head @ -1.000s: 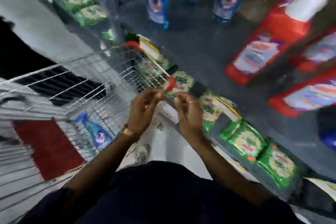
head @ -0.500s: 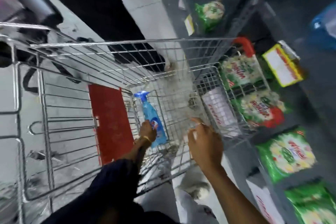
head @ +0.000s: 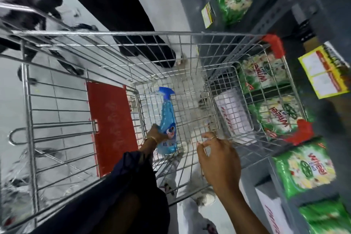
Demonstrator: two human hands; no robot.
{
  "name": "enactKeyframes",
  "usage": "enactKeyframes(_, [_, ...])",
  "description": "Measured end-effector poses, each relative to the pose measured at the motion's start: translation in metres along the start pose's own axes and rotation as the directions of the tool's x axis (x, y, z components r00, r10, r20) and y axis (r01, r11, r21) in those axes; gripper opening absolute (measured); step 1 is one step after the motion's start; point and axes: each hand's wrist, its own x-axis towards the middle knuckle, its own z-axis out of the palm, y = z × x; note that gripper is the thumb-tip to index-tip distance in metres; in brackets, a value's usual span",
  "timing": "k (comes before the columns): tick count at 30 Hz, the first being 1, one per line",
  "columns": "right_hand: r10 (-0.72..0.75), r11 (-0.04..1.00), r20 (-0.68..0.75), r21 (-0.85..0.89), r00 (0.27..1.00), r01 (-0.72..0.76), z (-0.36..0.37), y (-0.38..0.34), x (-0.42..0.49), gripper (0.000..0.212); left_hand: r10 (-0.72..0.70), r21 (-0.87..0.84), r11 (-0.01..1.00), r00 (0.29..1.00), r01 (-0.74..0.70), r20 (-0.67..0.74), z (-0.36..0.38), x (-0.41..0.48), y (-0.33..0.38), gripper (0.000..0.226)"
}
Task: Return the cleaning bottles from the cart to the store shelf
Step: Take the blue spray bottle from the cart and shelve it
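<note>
A blue spray bottle (head: 167,118) of cleaner lies on the wire floor of the shopping cart (head: 133,34), nozzle pointing away from me. My left hand (head: 154,136) reaches down into the cart and is closed around the bottle's lower body by its label. My right hand (head: 218,159) hovers over the cart's near right rim with fingers spread and nothing in it. The grey store shelf (head: 275,159) stands to the right of the cart.
The cart's red child-seat flap (head: 110,127) is left of the bottle. Green detergent packs (head: 303,169) fill the lower shelves, with a yellow price tag (head: 322,74) above. A person in dark clothing (head: 123,5) stands beyond the cart.
A second ago both hands were together up by the shelf. Since then my view swung down to the cart, my left hand reached in and closed on the spray bottle.
</note>
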Motion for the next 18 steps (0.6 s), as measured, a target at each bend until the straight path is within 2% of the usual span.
enactKeyframes(2, [0.007,1.000,-0.013,0.015,1.000,-0.007,0.000,0.000,0.000,0.027,0.079,0.072,0.994,0.996,-0.083,0.046,0.000,-0.009,0.010,0.051])
enactKeyframes(4, [0.025,0.996,-0.028,0.083,0.999,-0.023,0.000,0.000,0.000,0.029,0.184,0.083,0.978,0.977,-0.193,0.110,-0.002,-0.022,0.024,0.043])
enactKeyframes(7, [0.105,0.943,-0.033,0.322,0.994,-0.089,-0.004,0.003,0.001,0.033,0.337,-0.139,0.940,0.911,-0.312,0.238,-0.009,-0.055,0.046,0.037])
enactKeyframes(8, [0.143,0.892,-0.019,0.436,0.990,-0.121,-0.008,0.007,0.003,0.036,0.382,-0.228,0.918,0.883,-0.326,0.273,-0.014,-0.070,0.055,0.036])
enactKeyframes(10, [0.205,0.716,0.091,0.664,0.975,-0.213,-0.020,0.015,0.009,0.042,0.463,-0.354,0.870,0.819,-0.345,0.340,-0.024,-0.102,0.073,0.037])
enactKeyframes(12, [0.174,0.511,0.238,0.808,0.956,-0.294,-0.038,0.027,0.011,0.042,0.545,-0.417,0.823,0.745,-0.387,0.385,-0.033,-0.141,0.094,0.042])
enactKeyframes(13, [0.115,0.426,0.280,0.853,0.953,-0.302,-0.049,0.033,0.010,0.035,0.587,-0.442,0.796,0.705,-0.414,0.398,-0.036,-0.161,0.105,0.046])
enactKeyframes(15, [0.027,0.311,0.274,0.912,0.961,-0.268,-0.074,0.041,0.004,0.023,0.660,-0.488,0.741,0.632,-0.460,0.407,-0.040,-0.198,0.124,0.050])
enactKeyframes(18, [0.014,0.233,0.169,0.958,0.986,-0.167,-0.112,0.056,-0.014,0.025,0.736,-0.497,0.675,0.544,-0.545,0.402,-0.037,-0.248,0.145,0.049])
